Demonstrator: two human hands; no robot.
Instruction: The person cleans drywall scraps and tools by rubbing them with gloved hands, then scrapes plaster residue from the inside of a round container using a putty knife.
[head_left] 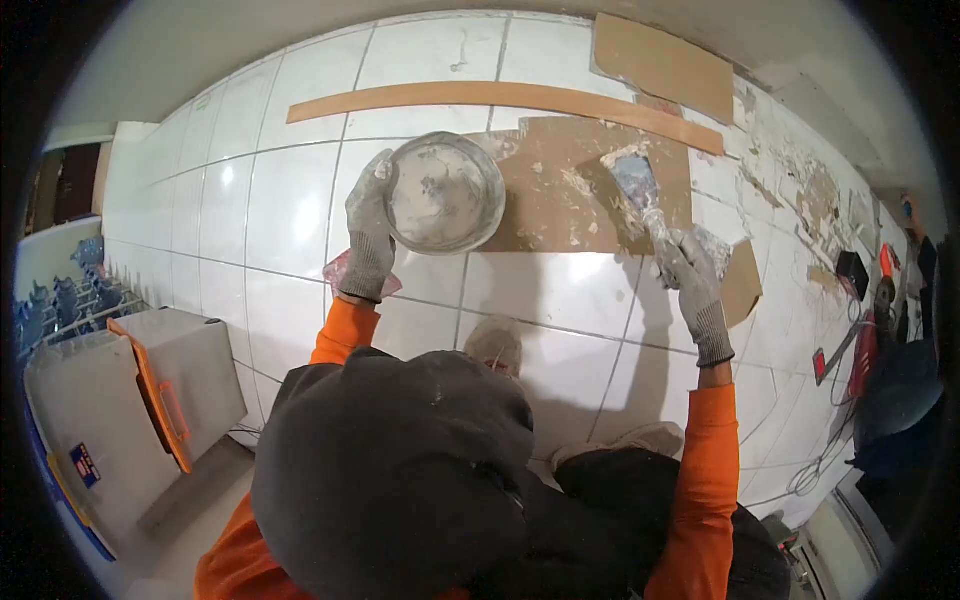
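Observation:
My left hand (368, 222), in a grey work glove, grips the left rim of a round metal bowl (490, 225). White plaster paste (435, 195) coats the inside of the bowl. My right hand (697, 285), gloved too, is closed around the handle of a putty knife (635, 182). Its wide blade points away from me, smeared with paste, above a piece of brown cardboard (545, 215) spattered with white. Whether the blade touches the cardboard I cannot tell. Something pink (345, 272) shows behind my left wrist.
A long wooden strip (430, 97) lies across the white floor tiles (295, 210). More cardboard (665, 65) rests at the wall, with crumbled debris (800, 180) to the right. Cables and tools (862, 355) lie far right, near another person's hand (908, 205). A white cabinet (185, 365) stands left.

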